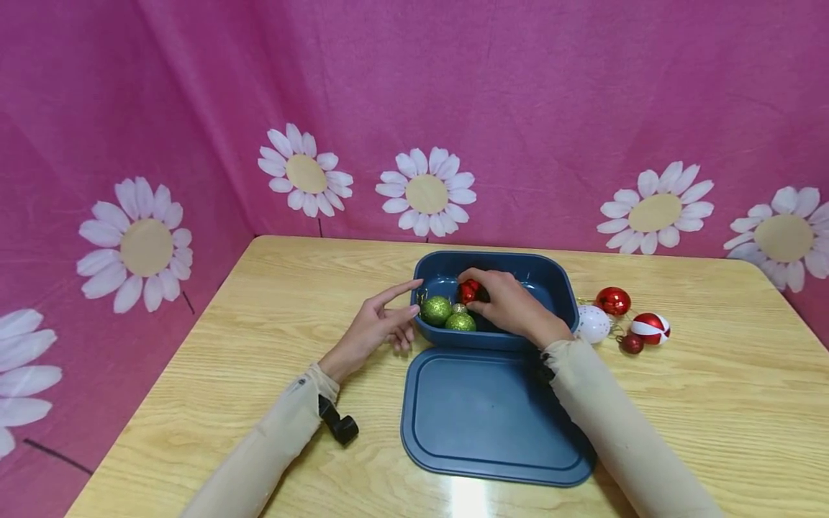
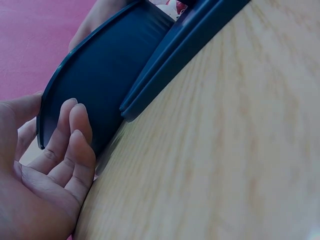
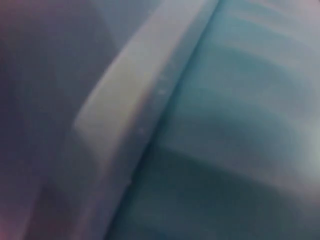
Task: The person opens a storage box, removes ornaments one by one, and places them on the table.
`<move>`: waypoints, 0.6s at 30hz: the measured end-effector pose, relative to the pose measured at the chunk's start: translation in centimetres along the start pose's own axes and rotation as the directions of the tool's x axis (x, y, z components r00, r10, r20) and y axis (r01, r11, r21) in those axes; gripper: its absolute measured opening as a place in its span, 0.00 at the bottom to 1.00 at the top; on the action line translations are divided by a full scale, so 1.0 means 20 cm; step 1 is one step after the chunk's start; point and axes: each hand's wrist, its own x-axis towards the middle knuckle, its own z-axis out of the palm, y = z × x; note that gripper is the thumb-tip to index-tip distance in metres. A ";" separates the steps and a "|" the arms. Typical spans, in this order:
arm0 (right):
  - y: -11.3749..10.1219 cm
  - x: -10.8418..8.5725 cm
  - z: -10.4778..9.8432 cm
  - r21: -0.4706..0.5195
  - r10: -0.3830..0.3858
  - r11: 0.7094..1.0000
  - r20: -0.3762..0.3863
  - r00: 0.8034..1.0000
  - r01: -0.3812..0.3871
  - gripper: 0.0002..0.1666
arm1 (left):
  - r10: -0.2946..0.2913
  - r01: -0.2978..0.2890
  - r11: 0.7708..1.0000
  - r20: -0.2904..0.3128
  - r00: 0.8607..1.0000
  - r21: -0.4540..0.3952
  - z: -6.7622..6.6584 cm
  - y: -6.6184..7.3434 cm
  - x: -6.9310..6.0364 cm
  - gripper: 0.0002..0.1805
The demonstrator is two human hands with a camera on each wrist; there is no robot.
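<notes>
My right hand point(image 1: 508, 302) reaches into a dark blue box point(image 1: 557, 277) and pinches a shiny red Christmas ball point(image 1: 469, 291) between thumb and fingers. Beside that ball in the box's left part lie two glittery green balls point(image 1: 436, 310) and a small gold one point(image 1: 459, 309). At the box's left end is my left hand point(image 1: 378, 327); its index finger and thumb touch the rim, the other fingers loosely bent beside the outer wall point(image 2: 100, 75). The right wrist view holds only a blurred close-up of bluish surfaces, with the hand hidden.
In front of the box a flat blue lid point(image 1: 495, 417) lies on the wooden table point(image 1: 311, 288). Right of the box sit a white speckled ball point(image 1: 592, 324), a red ball point(image 1: 613, 301), a red-and-white ball point(image 1: 650, 329) and a small dark red ball point(image 1: 631, 344). A pink flowered cloth point(image 1: 518, 108) hangs behind.
</notes>
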 end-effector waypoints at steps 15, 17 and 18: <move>-0.03 -0.09 -0.08 -0.048 -0.077 0.996 -0.082 0.994 0.074 0.25 | -0.004 0.004 1.000 -0.009 1.000 -0.010 0.00 0.00 0.00 0.28; -0.03 -0.12 -0.10 -0.057 -0.084 0.995 -0.093 0.992 0.079 0.26 | -0.003 0.003 1.000 -0.006 1.000 -0.013 0.00 0.00 0.00 0.28; -0.03 -0.13 -0.11 -0.062 -0.090 0.995 -0.099 0.991 0.084 0.26 | -0.003 0.003 1.000 -0.004 1.000 -0.016 0.00 0.00 0.00 0.29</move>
